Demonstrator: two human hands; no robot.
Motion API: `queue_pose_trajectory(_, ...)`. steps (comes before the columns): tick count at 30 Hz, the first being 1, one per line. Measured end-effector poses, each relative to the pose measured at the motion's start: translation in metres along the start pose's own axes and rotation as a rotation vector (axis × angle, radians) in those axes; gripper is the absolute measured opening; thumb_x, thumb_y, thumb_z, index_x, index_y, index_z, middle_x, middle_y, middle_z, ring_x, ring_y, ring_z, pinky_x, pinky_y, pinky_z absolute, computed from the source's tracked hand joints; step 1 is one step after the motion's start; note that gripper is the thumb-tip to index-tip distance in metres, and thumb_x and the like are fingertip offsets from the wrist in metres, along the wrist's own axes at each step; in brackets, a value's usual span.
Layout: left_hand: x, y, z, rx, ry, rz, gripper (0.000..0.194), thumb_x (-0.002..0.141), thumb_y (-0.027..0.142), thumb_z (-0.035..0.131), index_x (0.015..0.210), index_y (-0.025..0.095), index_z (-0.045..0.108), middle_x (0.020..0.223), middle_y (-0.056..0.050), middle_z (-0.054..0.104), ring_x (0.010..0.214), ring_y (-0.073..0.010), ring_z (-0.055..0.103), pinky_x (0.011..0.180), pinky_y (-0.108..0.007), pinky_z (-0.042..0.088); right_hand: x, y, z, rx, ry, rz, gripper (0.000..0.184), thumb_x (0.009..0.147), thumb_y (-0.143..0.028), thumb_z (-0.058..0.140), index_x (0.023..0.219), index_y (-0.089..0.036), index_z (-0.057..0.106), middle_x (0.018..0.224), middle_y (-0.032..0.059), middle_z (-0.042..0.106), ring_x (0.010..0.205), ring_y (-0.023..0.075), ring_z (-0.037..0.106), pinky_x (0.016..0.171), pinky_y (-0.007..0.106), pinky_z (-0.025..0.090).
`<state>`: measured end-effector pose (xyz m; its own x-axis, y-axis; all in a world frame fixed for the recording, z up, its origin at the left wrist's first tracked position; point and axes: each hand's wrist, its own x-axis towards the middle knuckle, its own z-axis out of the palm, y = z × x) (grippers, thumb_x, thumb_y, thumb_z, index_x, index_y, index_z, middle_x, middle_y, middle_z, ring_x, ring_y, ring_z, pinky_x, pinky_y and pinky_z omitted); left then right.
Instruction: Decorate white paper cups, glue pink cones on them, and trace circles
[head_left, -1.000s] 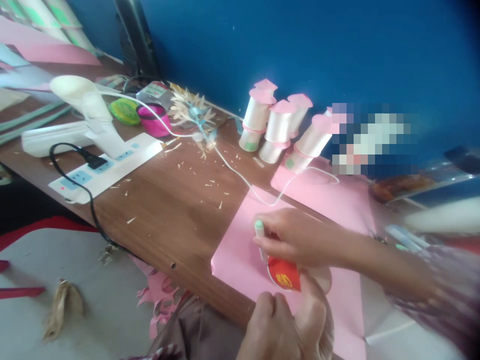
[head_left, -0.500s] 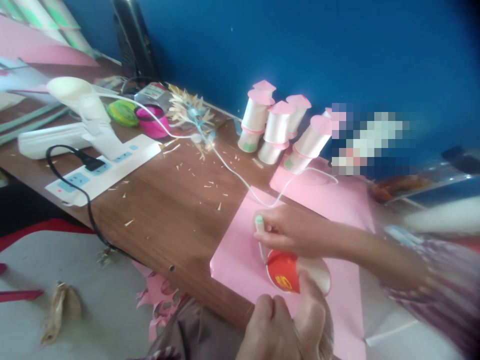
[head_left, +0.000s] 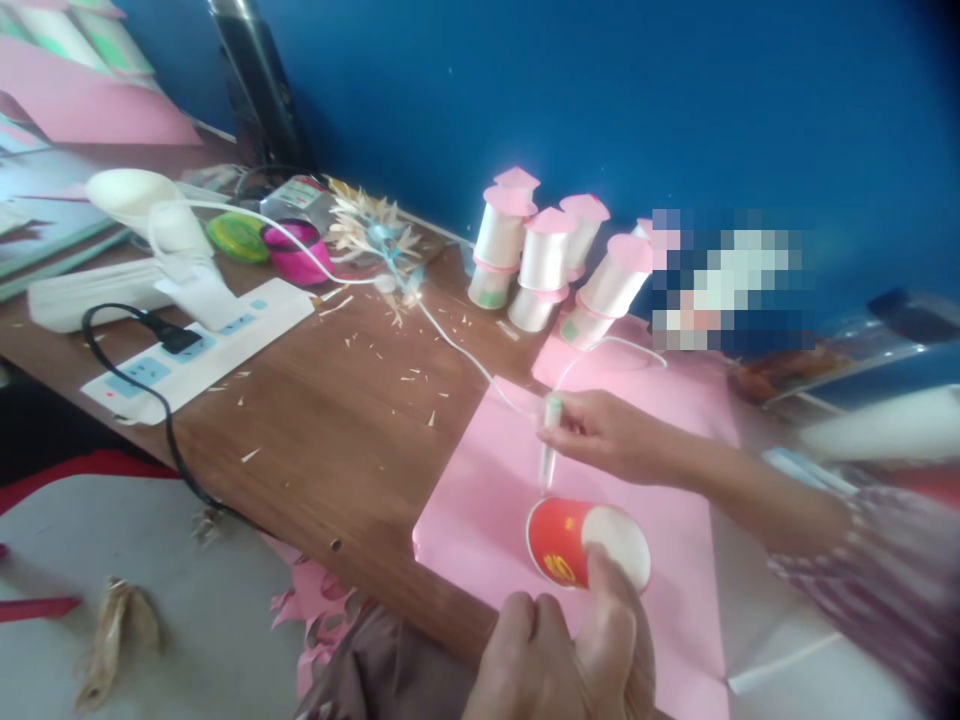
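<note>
A red paper cup (head_left: 561,545) with a white end and yellow marking rests rim-down on a pink paper sheet (head_left: 465,520). My left hand (head_left: 566,650) presses a finger onto the cup's white end, its other fingers curled. Just beyond the cup, my right hand (head_left: 592,430) grips a slim white pen (head_left: 550,455) with a green end. The pen's tip is above the paper close to the cup's rim, with a small gap. Whether a line is drawn on the sheet I cannot tell.
Stacked white cups with pink tops (head_left: 547,250) stand by the blue wall. A power strip (head_left: 202,350) with a black plug lies at the left. A white cable (head_left: 457,345) crosses the brown table (head_left: 337,440). Pink scraps (head_left: 322,610) hang near the front edge.
My right hand has lifted the pen away from the cup's rim, moving up and slightly right. My left hand stays on the cup. The view has shifted slightly.
</note>
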<state>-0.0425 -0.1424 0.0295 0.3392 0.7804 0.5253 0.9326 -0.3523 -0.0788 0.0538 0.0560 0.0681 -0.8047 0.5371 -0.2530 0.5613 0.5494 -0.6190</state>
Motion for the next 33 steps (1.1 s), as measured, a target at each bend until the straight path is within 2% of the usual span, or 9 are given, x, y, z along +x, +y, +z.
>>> queue_pose_trajectory(4, -0.003, 0.005, 0.009, 0.143, -0.019, 0.048, 0.039, 0.075, 0.015, 0.067, 0.113, 0.014, 0.062, 0.105, -0.01, 0.069, 0.049, -0.0065, 0.042, 0.048, -0.028, 0.032, -0.016, 0.013, 0.0, 0.109, 0.061, 0.064, 0.03, 0.092, -0.039, 0.047, 0.069, -0.02, 0.043, 0.064, -0.0054, 0.042, 0.058, 0.01, 0.041, 0.055, 0.024, 0.033)
queue_pose_trajectory(9, -0.009, 0.007, 0.018, 0.136, -0.065, 0.062, 0.043, 0.072, 0.009, 0.061, 0.114, 0.012, 0.063, 0.113, -0.013, 0.067, 0.049, -0.0069, 0.043, 0.046, -0.027, 0.033, -0.039, 0.023, 0.003, 0.238, 0.132, 0.108, 0.024, 0.091, -0.04, 0.049, 0.079, -0.019, 0.051, 0.069, -0.0031, 0.051, 0.063, 0.0116, 0.048, 0.059, 0.025, 0.038)
queue_pose_trajectory(16, 0.003, 0.003, 0.005, 0.123, -0.09, 0.076, 0.037, 0.082, 0.018, 0.054, 0.118, 0.012, 0.059, 0.114, -0.014, 0.066, 0.05, -0.009, 0.051, 0.047, -0.029, 0.039, -0.064, 0.039, 0.016, 0.293, 0.287, 0.195, 0.022, 0.09, -0.04, 0.052, 0.085, -0.019, 0.056, 0.069, -0.0018, 0.058, 0.062, 0.0121, 0.054, 0.057, 0.023, 0.041)
queue_pose_trajectory(21, 0.005, 0.0, -0.001, 0.097, -0.192, 0.094, 0.046, 0.078, 0.011, 0.054, 0.124, 0.012, 0.057, 0.119, -0.015, 0.064, 0.055, -0.0114, 0.058, 0.052, -0.031, 0.047, -0.088, 0.036, 0.03, 0.324, 0.392, 0.226, 0.018, 0.089, -0.035, 0.054, 0.083, -0.019, 0.058, 0.071, -0.001, 0.062, 0.063, 0.0117, 0.057, 0.059, 0.023, 0.043)
queue_pose_trajectory(26, 0.001, -0.003, 0.002, 0.12, -0.169, 0.167, 0.049, 0.077, 0.004, 0.05, 0.125, 0.012, 0.057, 0.123, -0.016, 0.063, 0.057, -0.0123, 0.061, 0.054, -0.031, 0.049, -0.111, 0.028, 0.046, 0.309, 0.493, 0.236, 0.012, 0.087, -0.028, 0.056, 0.083, -0.018, 0.059, 0.067, -0.0026, 0.062, 0.059, 0.0093, 0.055, 0.057, 0.021, 0.041)
queue_pose_trajectory(30, 0.001, -0.003, 0.0, 0.099, -0.3, 0.137, 0.046, 0.08, 0.004, 0.048, 0.123, 0.018, 0.06, 0.133, -0.013, 0.056, 0.057, -0.0113, 0.061, 0.059, -0.033, 0.051, -0.127, 0.026, 0.058, 0.273, 0.58, 0.258, 0.008, 0.087, -0.025, 0.056, 0.088, -0.018, 0.06, 0.067, -0.0034, 0.06, 0.059, 0.0091, 0.053, 0.055, 0.02, 0.039)
queue_pose_trajectory(33, 0.008, -0.001, -0.007, 0.127, -0.309, 0.106, 0.044, 0.083, 0.008, 0.048, 0.124, 0.018, 0.058, 0.128, -0.011, 0.06, 0.057, -0.0128, 0.062, 0.059, -0.034, 0.052, -0.138, 0.024, 0.067, 0.283, 0.625, 0.28, 0.007, 0.087, -0.024, 0.055, 0.088, -0.018, 0.06, 0.067, -0.0031, 0.062, 0.06, 0.0095, 0.055, 0.056, 0.02, 0.04)
